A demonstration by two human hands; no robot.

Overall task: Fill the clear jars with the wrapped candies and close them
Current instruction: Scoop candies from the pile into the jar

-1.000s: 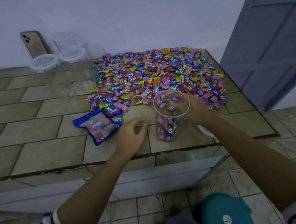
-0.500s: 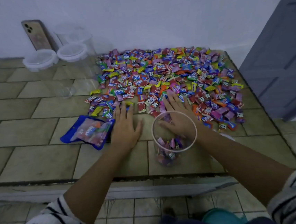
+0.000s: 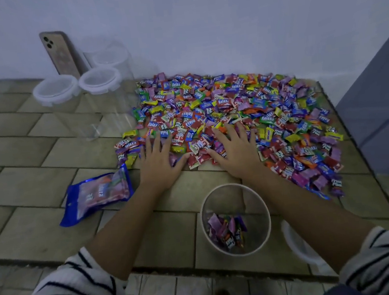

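A wide pile of wrapped candies [image 3: 239, 109] in many colours covers the far right of the tiled counter. My left hand [image 3: 159, 161] and my right hand [image 3: 233, 152] lie flat, fingers spread, on the pile's near edge. Below them stands an open clear jar [image 3: 235, 218] near the counter's front edge, with several candies at its bottom. Its white lid [image 3: 295, 244] lies to its right, partly hidden by my right forearm. Three more clear jars with white lids [image 3: 56, 89] [image 3: 100, 79] [image 3: 109, 58] stand at the back left.
A blue candy bag [image 3: 98, 194] lies left of my left hand. A phone [image 3: 59, 53] leans on the white wall behind the jars. A grey-blue door [image 3: 379, 105] is on the right. The counter's front edge [image 3: 176, 265] runs below the jar, tiled floor beneath.
Both hands have moved forward from beside and behind the open jar onto the near edge of the candy pile. The camera has come closer and tilted down.
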